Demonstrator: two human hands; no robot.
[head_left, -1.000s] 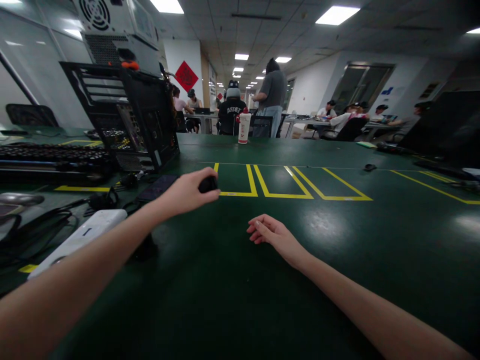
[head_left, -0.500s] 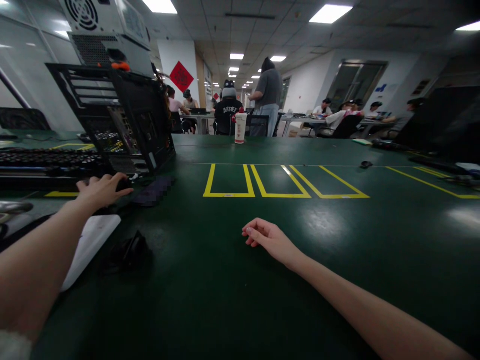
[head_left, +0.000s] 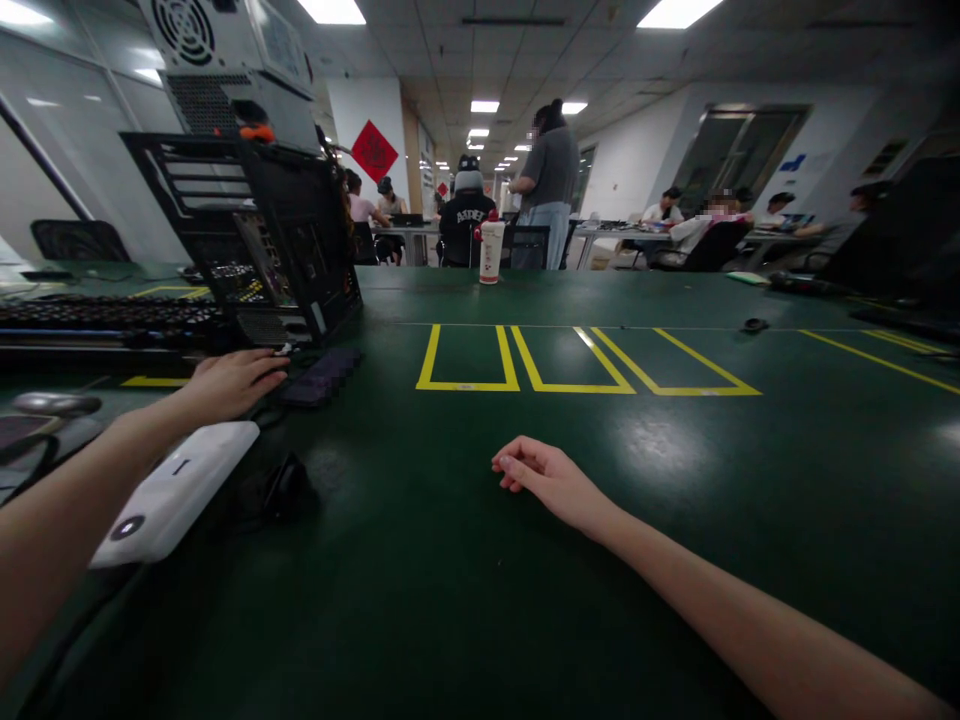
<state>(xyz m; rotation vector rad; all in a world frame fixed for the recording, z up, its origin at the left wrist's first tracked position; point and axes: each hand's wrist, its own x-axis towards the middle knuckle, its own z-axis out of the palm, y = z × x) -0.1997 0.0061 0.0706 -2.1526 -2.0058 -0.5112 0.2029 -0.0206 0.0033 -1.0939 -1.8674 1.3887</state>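
Note:
My left hand point(head_left: 236, 385) is stretched out at the left of the green table, palm down, fingers extended near the foot of a black open computer case point(head_left: 300, 250). Whatever lies under the palm is hidden. Right beside its fingertips is a flat dark purple object, partly blurred out point(head_left: 322, 378). Below the left forearm rests a white oblong device point(head_left: 187, 480) with a round button and a cable. A small black object point(head_left: 291, 488) sits to its right. My right hand point(head_left: 551, 480) rests on the table, fingers loosely curled, with nothing in it.
Yellow tape outlines point(head_left: 469, 387) mark the table point(head_left: 420, 600) ahead. A white cup point(head_left: 491, 252) stands near the far edge. A metal power supply box point(head_left: 225, 60) sits on top of the case. A small black ring-like item point(head_left: 754, 325) lies at right. People work beyond.
The view has shifted slightly left. My left hand has slid a little and its fingers now lie flatter, and more of the white device shows. My right hand keeps its pose.

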